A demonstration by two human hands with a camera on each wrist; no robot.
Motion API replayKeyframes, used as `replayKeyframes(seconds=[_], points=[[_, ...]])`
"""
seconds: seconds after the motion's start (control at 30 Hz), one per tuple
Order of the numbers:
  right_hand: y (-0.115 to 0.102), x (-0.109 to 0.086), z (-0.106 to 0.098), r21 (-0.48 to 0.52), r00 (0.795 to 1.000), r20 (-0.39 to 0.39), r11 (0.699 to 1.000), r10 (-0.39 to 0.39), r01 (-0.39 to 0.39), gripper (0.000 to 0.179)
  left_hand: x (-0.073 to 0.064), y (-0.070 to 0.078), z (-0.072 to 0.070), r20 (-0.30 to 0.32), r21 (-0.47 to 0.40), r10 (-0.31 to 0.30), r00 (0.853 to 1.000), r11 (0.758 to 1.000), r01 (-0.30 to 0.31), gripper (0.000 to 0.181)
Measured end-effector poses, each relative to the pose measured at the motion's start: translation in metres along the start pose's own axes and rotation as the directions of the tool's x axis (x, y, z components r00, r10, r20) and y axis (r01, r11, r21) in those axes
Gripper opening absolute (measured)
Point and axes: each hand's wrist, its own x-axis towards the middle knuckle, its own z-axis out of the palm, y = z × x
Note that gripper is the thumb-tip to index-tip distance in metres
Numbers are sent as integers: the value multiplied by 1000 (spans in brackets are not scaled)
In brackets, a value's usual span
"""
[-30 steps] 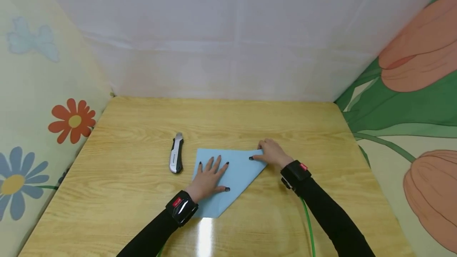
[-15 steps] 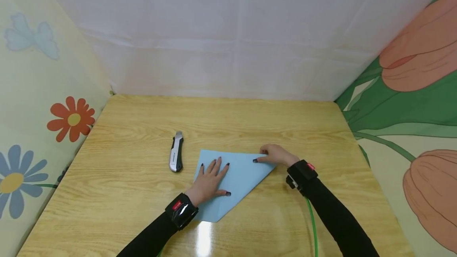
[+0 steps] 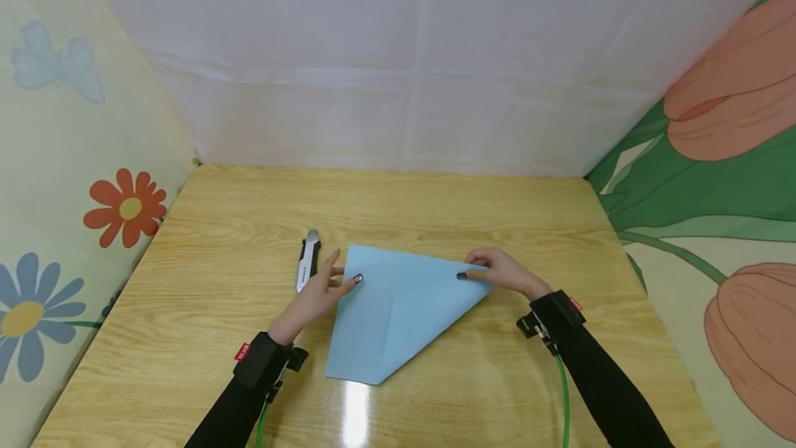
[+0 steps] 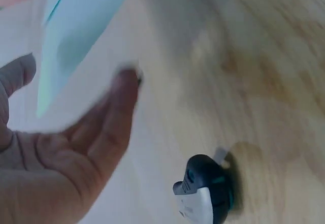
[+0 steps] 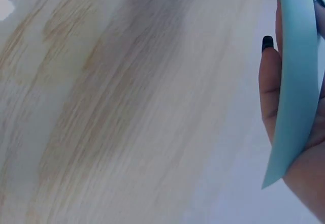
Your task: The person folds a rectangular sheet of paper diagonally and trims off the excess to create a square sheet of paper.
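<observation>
A light blue sheet of folded paper (image 3: 410, 316) is lifted partly off the table, one slanted edge facing front right. At its right corner my right hand (image 3: 508, 275) pinches it, thumb on top. The right wrist view has the paper (image 5: 298, 76) edge-on between thumb and fingers, the dark-nailed fingertips beneath. My left hand (image 3: 313, 296) is at the left edge, thumb over the paper and fingers stretched out beyond it. In the left wrist view a gap shows between those fingers and the paper (image 4: 86, 21). A grey and black utility knife (image 3: 307, 261) lies just behind the left hand, partly covered by it.
The wood-grain table (image 3: 497, 213) reaches back to a white cloth (image 3: 398, 109). Floral panels stand at left and right. A green cable (image 3: 564, 399) runs from the right wrist, another from the left.
My left hand has lifted off the paper's middle and moved to its left edge, turning thumb-up. My right hand has shifted rightward with the corner, and the paper has risen slightly.
</observation>
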Motion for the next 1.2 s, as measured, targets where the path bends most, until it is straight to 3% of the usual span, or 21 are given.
replayKeyframes(seconds=[0.13, 0.23, 0.47, 0.63, 0.77, 0.9, 1.03, 1.1, 1.2], points=[[-7, -5, -3, 10, 1000, -15, 1000, 3, -3, 9, -1, 0, -13, 171, -84, 34, 985, 996, -19, 36], [-13, -8, -6, 9, 1000, -18, 1000, 14, -14, 9, -2, 4, -17, 244, -135, 66, 968, 990, -34, 22], [-24, -5, -3, -47, 997, 75, 999, -9, 13, 12, -4, 18, -16, 206, -86, 151, 967, 987, -136, 18], [-34, 4, 6, -69, 998, 59, 997, -30, 34, 9, -6, 27, -14, 207, -101, 166, 964, 984, -147, 24], [-38, 7, 10, -45, 999, 37, 999, -26, 27, 10, -10, 30, -17, 209, -214, 163, 964, 970, -117, 42], [-43, 7, 9, -26, 999, 20, 999, -27, 27, 10, -12, 29, -20, 200, -385, 195, 960, 917, -106, 60], [-49, 6, 8, -14, 1000, -8, 999, -29, 28, 9, -11, 29, -14, 247, -470, 264, 932, 874, -123, 63], [-54, 4, 8, -5, 1000, -21, 1000, -15, 15, 9, -10, 28, -7, 281, -492, 327, 902, 856, -158, 62], [-59, 2, 10, 5, 999, -42, 1000, 9, -8, 9, -9, 28, 4, 335, -494, 382, 861, 850, -184, 63]])
